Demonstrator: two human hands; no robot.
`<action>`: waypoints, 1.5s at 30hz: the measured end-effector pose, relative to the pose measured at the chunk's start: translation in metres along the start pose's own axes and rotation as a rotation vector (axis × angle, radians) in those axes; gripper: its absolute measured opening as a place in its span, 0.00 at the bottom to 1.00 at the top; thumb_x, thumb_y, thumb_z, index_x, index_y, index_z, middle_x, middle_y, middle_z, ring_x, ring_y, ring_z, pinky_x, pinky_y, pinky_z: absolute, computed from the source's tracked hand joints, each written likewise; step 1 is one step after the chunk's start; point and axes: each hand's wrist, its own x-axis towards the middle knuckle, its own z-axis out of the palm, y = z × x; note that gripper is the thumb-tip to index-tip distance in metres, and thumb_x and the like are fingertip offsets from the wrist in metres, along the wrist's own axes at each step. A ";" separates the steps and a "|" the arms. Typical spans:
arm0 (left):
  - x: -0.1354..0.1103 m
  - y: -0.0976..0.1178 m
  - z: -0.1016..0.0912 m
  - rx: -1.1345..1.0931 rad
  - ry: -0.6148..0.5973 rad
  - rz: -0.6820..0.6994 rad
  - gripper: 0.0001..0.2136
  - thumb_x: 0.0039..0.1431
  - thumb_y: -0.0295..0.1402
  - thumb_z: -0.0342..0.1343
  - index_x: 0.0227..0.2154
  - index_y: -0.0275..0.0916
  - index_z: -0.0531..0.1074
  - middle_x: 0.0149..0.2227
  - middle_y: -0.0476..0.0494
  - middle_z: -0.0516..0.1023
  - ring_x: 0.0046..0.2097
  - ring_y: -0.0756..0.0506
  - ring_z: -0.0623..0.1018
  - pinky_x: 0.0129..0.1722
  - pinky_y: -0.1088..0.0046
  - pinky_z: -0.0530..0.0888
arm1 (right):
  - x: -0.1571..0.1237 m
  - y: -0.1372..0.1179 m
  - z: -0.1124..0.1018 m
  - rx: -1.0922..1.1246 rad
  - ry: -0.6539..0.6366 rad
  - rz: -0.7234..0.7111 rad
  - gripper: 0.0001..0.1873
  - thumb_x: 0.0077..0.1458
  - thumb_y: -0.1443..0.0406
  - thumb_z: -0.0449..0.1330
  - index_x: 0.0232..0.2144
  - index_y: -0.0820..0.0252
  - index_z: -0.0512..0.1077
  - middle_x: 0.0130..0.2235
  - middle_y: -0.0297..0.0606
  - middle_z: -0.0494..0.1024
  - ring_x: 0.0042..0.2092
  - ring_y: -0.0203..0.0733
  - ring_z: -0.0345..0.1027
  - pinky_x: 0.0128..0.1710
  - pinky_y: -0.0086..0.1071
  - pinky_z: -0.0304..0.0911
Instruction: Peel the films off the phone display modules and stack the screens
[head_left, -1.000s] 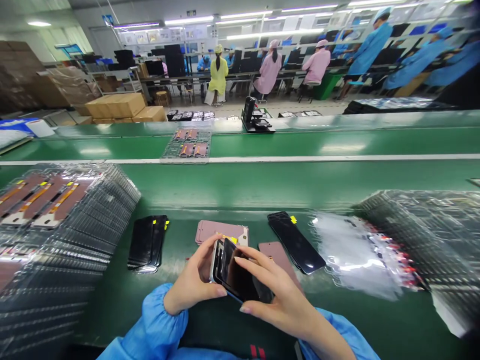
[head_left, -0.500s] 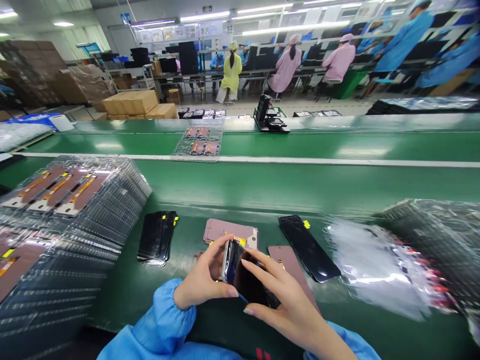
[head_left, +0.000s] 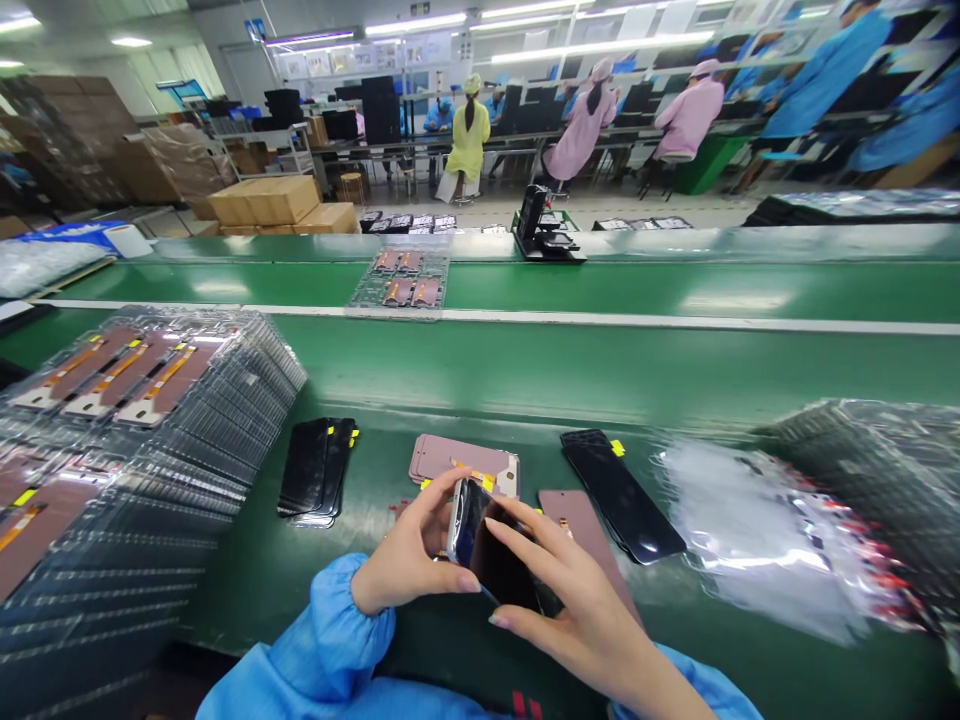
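Moved since the earlier frame: our viewpoint, leaving the scene farther right in view, and the silver-edged phone [head_left: 506,570], now showing less of the gap at its left end. Location: between our hands, over the green bench [head_left: 247,560]. Left hand [head_left: 409,560]: fingers and thumb closed around that end. Right hand [head_left: 574,590]: fingertips laid across the dark face, thumb at the near edge. Hazards, in our judgement: uneven fingertip pressure could crack or smear the face; a slackened left grip could drop it onto the pink-backed panels [head_left: 463,452] just beyond; a swinging left sleeve [head_left: 349,605] could disturb the black panels [head_left: 311,470].
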 end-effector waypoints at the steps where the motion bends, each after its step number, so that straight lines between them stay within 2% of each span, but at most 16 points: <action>1: 0.000 0.000 0.000 0.001 -0.003 -0.001 0.45 0.39 0.40 0.74 0.62 0.46 0.61 0.59 0.34 0.71 0.58 0.33 0.73 0.59 0.53 0.66 | 0.000 0.000 0.000 -0.001 0.001 0.000 0.35 0.58 0.50 0.62 0.64 0.50 0.61 0.63 0.49 0.66 0.59 0.58 0.67 0.53 0.49 0.69; 7: -0.002 0.001 -0.001 0.033 -0.033 -0.008 0.44 0.43 0.38 0.73 0.63 0.48 0.59 0.59 0.36 0.71 0.57 0.36 0.74 0.59 0.56 0.66 | 0.003 -0.002 -0.002 -0.001 0.015 -0.036 0.34 0.59 0.51 0.62 0.64 0.53 0.62 0.63 0.50 0.66 0.60 0.56 0.66 0.55 0.46 0.69; 11: -0.004 0.002 -0.001 0.048 -0.034 -0.022 0.43 0.44 0.39 0.72 0.64 0.47 0.58 0.59 0.35 0.71 0.58 0.35 0.73 0.60 0.54 0.65 | 0.002 -0.004 -0.003 -0.011 0.007 -0.063 0.34 0.60 0.53 0.61 0.64 0.54 0.60 0.63 0.51 0.65 0.61 0.55 0.64 0.55 0.45 0.69; 18: -0.007 0.003 0.000 0.130 -0.040 0.025 0.42 0.46 0.37 0.71 0.64 0.48 0.58 0.64 0.35 0.65 0.64 0.32 0.66 0.63 0.52 0.62 | -0.001 -0.006 -0.003 -0.045 0.006 -0.074 0.35 0.59 0.55 0.63 0.65 0.53 0.59 0.64 0.51 0.64 0.61 0.58 0.64 0.55 0.49 0.68; 21: -0.007 0.003 0.001 0.126 -0.050 0.028 0.42 0.47 0.36 0.71 0.64 0.48 0.58 0.63 0.35 0.67 0.66 0.32 0.63 0.64 0.52 0.61 | -0.001 -0.006 -0.003 -0.052 0.009 -0.100 0.36 0.59 0.56 0.63 0.66 0.54 0.57 0.64 0.52 0.63 0.61 0.59 0.63 0.54 0.50 0.68; 27: -0.009 0.009 0.003 0.113 -0.096 0.012 0.43 0.47 0.35 0.71 0.65 0.50 0.56 0.63 0.36 0.67 0.66 0.31 0.63 0.62 0.52 0.63 | -0.002 -0.008 -0.007 -0.105 0.008 -0.135 0.36 0.60 0.57 0.62 0.67 0.56 0.56 0.65 0.55 0.61 0.62 0.59 0.61 0.55 0.52 0.68; 34: -0.015 0.010 0.001 0.134 -0.135 -0.033 0.46 0.46 0.33 0.71 0.67 0.52 0.53 0.64 0.36 0.65 0.61 0.32 0.70 0.59 0.55 0.68 | 0.000 -0.014 -0.012 -0.142 0.035 -0.177 0.32 0.60 0.58 0.62 0.63 0.60 0.61 0.62 0.56 0.65 0.62 0.58 0.60 0.56 0.50 0.67; 38: -0.016 0.009 0.000 0.149 -0.136 -0.022 0.46 0.45 0.33 0.72 0.66 0.53 0.55 0.65 0.37 0.65 0.61 0.32 0.70 0.59 0.56 0.68 | 0.000 -0.018 -0.015 -0.183 0.019 -0.178 0.28 0.61 0.57 0.61 0.61 0.61 0.65 0.61 0.57 0.67 0.62 0.58 0.61 0.55 0.50 0.68; 45: -0.017 0.013 0.000 0.206 -0.126 0.016 0.46 0.44 0.32 0.72 0.66 0.54 0.56 0.63 0.38 0.68 0.63 0.33 0.67 0.64 0.53 0.61 | -0.002 -0.020 -0.015 -0.226 0.001 -0.181 0.25 0.64 0.59 0.58 0.60 0.63 0.66 0.61 0.57 0.66 0.63 0.57 0.59 0.55 0.52 0.68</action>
